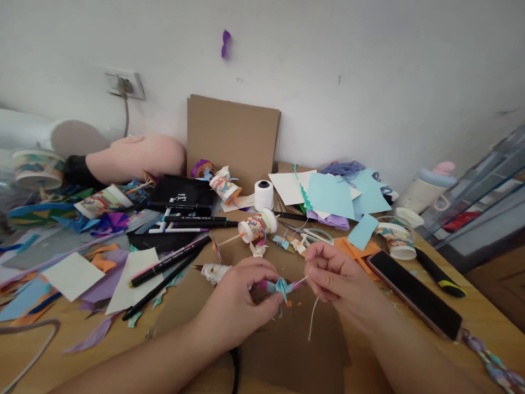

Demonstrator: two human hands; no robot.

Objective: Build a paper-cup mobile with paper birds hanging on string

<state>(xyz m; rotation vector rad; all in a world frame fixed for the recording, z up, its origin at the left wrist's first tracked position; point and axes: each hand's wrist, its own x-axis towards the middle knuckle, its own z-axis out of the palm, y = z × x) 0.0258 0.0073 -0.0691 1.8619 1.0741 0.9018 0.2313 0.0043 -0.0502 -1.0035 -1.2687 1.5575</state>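
My left hand (246, 293) pinches a small folded teal paper piece (283, 287) between thumb and fingers, above the brown cardboard (299, 342). Pink-purple bits show beside the folded paper; what they belong to is unclear. Closed at the fingertips, my right hand (340, 276) grips a thin white string (313, 320). One stretch runs toward the folded paper, and a loose end hangs below the fingers. Just beyond my hands lies a patterned paper cup (257, 225) on its side with a stick. A white-wrapped object (215, 272) sits left of my left fingers.
Behind are a white thread spool (263, 195), scissors (320, 235) and light-blue paper sheets (331, 194). Markers (170, 262) and paper scraps crowd the left. At right lie a phone (416, 295) and a black-yellow handled tool (441, 273). A mannequin head (141, 158) rests near the wall.
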